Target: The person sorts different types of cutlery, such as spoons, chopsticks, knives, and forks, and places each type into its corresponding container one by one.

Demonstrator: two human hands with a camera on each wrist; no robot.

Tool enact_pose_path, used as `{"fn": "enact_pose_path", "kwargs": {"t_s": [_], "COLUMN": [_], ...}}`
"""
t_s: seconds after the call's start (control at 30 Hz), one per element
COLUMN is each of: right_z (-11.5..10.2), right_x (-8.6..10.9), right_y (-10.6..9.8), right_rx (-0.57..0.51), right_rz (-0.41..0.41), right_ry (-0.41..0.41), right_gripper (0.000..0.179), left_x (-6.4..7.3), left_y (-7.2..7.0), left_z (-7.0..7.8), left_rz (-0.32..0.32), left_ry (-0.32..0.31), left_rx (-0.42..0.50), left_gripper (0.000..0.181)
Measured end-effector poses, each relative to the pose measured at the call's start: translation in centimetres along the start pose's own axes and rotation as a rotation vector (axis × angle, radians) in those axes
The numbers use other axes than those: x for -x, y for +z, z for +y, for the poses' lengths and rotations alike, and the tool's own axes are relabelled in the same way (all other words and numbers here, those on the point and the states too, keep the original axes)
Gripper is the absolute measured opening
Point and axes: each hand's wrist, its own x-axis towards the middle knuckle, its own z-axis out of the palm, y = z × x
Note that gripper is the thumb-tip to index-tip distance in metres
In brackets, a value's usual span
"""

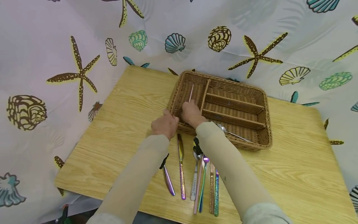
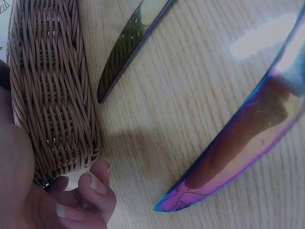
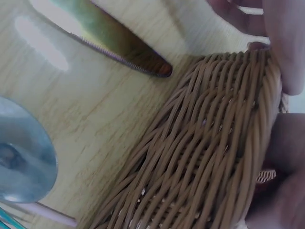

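Note:
In the head view my left hand (image 1: 165, 125) grips the front left corner of a brown wicker cutlery basket (image 1: 268, 130). The left wrist view shows its fingers (image 2: 97, 183) curled by the basket's woven wall (image 2: 52, 95). My right hand (image 1: 193, 113) is down in the basket's left compartment, holding a slim pinkish utensil (image 1: 191, 92). Only that utensil's thin straight end shows, pointing away; the rest is hidden by the hand. A silvery spoon (image 1: 235, 134) lies in the front right compartment, partly behind the right sleeve.
On the wooden table (image 1: 296, 168), in front of the basket, lie a purple knife (image 1: 168, 180), another iridescent knife (image 1: 181, 168), a white-handled spoon (image 1: 194, 177), a slim pink handle (image 1: 198, 189), a purple-green spoon (image 1: 203, 177) and glittery handles (image 1: 216, 193). A patterned cloth (image 1: 173, 18) hangs behind the table.

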Motion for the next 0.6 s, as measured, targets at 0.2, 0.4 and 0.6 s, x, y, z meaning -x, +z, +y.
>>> {"fn": "enact_pose_path", "kwargs": {"t_s": [0.2, 0.4, 0.6], "right_z": [0.4, 1.3, 2.5], "right_x": [1.5, 4.0, 6.7], "right_y": [-0.7, -1.9, -2.8], "right_rx": [0.024, -0.075, -0.170], "right_rz": [0.084, 0.213, 0.330], "right_ry": [-0.076, -0.155, -0.217], "right_gripper": [0.040, 0.023, 0.019], "left_x": [0.1, 0.1, 0.2], "left_y": [-0.1, -0.1, -0.2], "left_z": [0.1, 0.2, 0.2], "left_rz": [-0.028, -0.038, -0.023], "left_ry": [0.010, 0.010, 0.007], "left_rx": [-0.012, -0.018, 0.012], "left_gripper": [0.062, 0.059, 0.045]}}
